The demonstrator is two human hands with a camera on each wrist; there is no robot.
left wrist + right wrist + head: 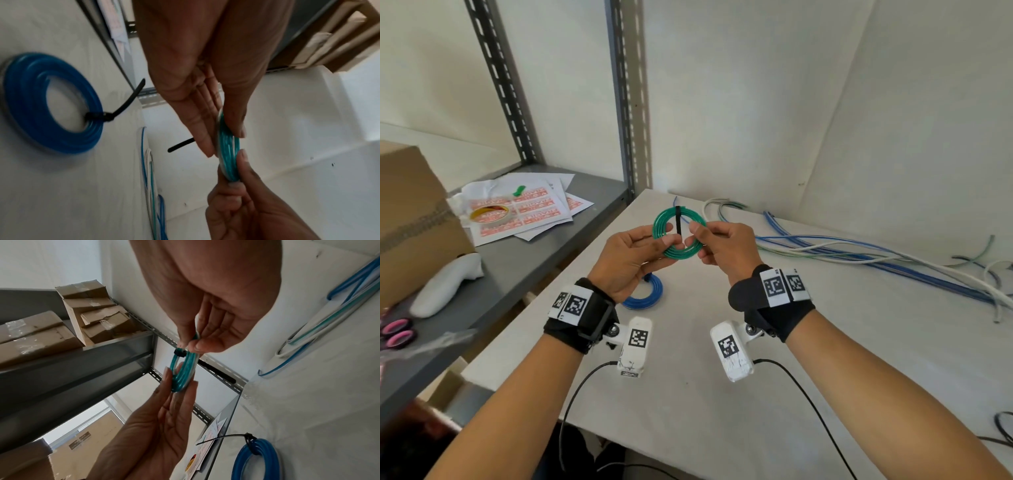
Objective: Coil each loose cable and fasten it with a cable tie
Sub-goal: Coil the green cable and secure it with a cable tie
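Observation:
A green cable coil [678, 233] is held upright above the white table [722, 394], with a black cable tie [678, 219] wrapped round its top. My left hand [671, 245] pinches the coil's lower left between thumb and fingers. My right hand [697, 233] pinches its right side, close to the tie. The right wrist view shows the green coil [183, 373] edge-on, the tie head [180, 352] right at my pinching fingertips [195, 346]. The tie's tail [180, 147] sticks out behind my left fingers [205, 138]. A blue coil [645, 294], tied with a black tie [115, 105], lies on the table below my left hand.
Loose blue, white and green cables [859, 250] stretch along the table's far right. On the grey shelf [517, 274] to the left lie a cardboard box [410, 212], a tape roll [489, 212] on printed sheets, a white handle-shaped object [445, 284] and pink-handled scissors [397, 332].

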